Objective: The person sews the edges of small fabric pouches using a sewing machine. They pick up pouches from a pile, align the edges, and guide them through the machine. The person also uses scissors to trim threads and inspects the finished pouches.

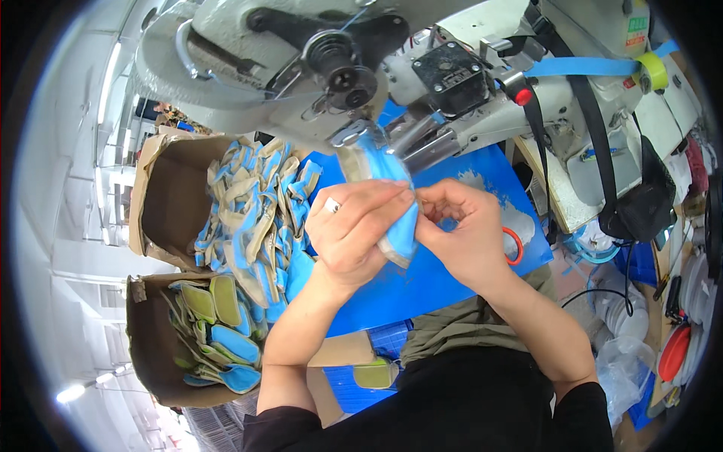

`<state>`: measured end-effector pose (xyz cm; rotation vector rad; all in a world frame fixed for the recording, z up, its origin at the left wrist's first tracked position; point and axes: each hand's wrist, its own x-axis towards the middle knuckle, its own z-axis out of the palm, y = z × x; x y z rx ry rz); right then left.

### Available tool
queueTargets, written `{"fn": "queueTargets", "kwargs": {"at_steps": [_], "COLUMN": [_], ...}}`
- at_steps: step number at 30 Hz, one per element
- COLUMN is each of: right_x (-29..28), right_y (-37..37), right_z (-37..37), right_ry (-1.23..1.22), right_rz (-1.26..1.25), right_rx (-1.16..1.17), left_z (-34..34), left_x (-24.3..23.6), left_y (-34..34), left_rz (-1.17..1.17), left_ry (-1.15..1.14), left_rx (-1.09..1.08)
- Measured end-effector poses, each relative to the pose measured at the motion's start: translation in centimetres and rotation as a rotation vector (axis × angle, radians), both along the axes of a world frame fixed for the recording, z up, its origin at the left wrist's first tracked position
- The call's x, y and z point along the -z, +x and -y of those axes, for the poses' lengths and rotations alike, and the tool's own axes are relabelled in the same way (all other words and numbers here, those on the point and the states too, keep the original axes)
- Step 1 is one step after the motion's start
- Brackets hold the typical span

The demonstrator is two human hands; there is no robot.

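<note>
A blue-and-beige fabric piece [404, 230], curved like a shoe upper, runs down from the head of a sewing machine [354, 79]. My left hand [350, 230], with a ring on one finger, is closed on the piece from the left. On its right edge, the thumb and fingers of my right hand [467, 230] are pinched together, touching the piece; what exactly lies between those fingertips is hidden. The piece's upper end is at the machine's foot, where the needle is hard to make out.
A blue work surface [361, 301] lies beneath. Left stand a cardboard box [139, 196] beside heaped blue-and-beige pieces [256, 203] and another box [147, 339] of green-and-blue sole-shaped pieces. A red ring-shaped handle [515, 247] shows near my right wrist. Blue tape [587, 68] stretches at upper right.
</note>
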<state>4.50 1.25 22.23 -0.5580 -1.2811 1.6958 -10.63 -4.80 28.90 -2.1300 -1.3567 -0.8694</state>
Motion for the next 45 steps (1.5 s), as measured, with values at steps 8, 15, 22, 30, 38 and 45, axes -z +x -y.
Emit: {"fn": "queueTargets", "kwargs": {"at_steps": [8, 15, 22, 30, 38, 45], "right_x": [0.7, -0.5, -0.8, 0.3, 1.6, 1.6], "right_y": [-0.3, -2.0, -2.1, -1.5, -3.2, -3.2], "right_z": [0.2, -1.3, -1.5, -2.4, -1.0, -0.9], "right_ry": [0.039, -0.019, 0.091, 0.534, 0.460, 0.420], "right_rz": [0.002, 0.021, 0.024, 0.142, 0.081, 0.099], "right_rx": [0.046, 0.029, 0.115, 0.277, 0.371, 0.365], "left_z": [-0.2, -2.0, -2.2, -1.0, -1.0, -1.1], "left_x": [-0.6, -1.0, -0.4, 1.2, 0.2, -0.5], "left_y": [-0.3, -2.4, -2.9, -3.4, -2.0, -1.3], "left_rz": [-0.061, -0.079, -0.176, 0.402, 0.083, -0.097], "left_ry": [-0.030, -0.011, 0.068, -0.119, -0.052, -0.002], "left_rx": [-0.001, -0.023, -0.029, 0.057, 0.090, 0.050]}}
